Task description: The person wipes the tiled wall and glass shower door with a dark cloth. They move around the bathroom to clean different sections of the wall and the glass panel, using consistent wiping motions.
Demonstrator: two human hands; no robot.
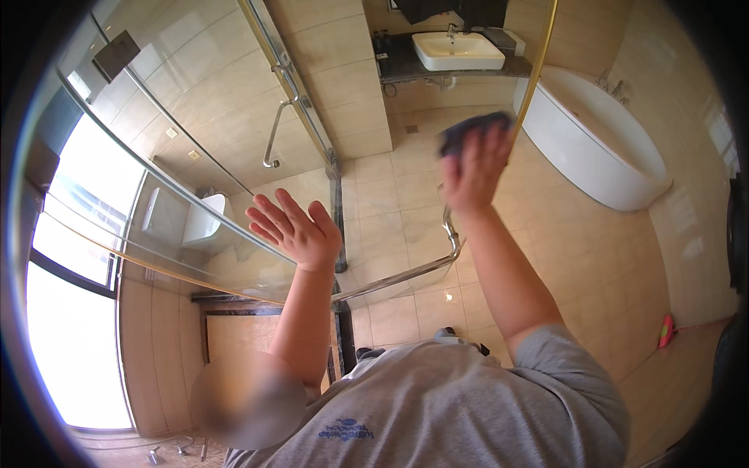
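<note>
Two hands are raised: the left hand [308,238], at nine o'clock, is bare with fingers spread; the right hand [471,178] holds a dark cloth [457,137] near one o'clock. A loose grip could drop the cloth; a low sweep could strike the bar [398,279] at five. Blur smears the cloth; what it presses is unclear.

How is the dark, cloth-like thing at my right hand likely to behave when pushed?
The dark, cloth-like thing would probably flex, since its outline looks soft, though blur hides detail. It is likely light, being little larger than the fingers of the right hand over it. Its flattish shape suggests it would hardly roll.
</note>
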